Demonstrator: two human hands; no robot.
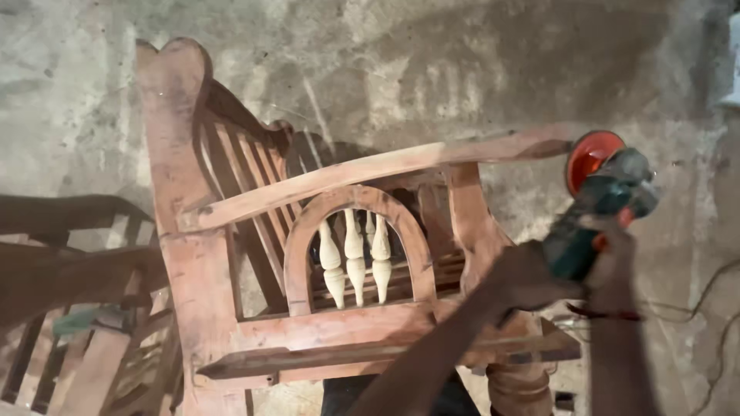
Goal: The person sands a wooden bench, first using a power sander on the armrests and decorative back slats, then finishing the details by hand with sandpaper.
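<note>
Both hands grip one green angle grinder [593, 223] at the right of the frame: the left hand [528, 277] is closed round its rear body, and the right hand [613, 246] is wrapped near its head. Its single red disc [590, 158] meets the right-hand tip of the chair's armrest [370, 173]. The armrest's long axis runs leftward and slightly down across the one wooden chair [231, 254], above three pale turned spindles [354, 258].
</note>
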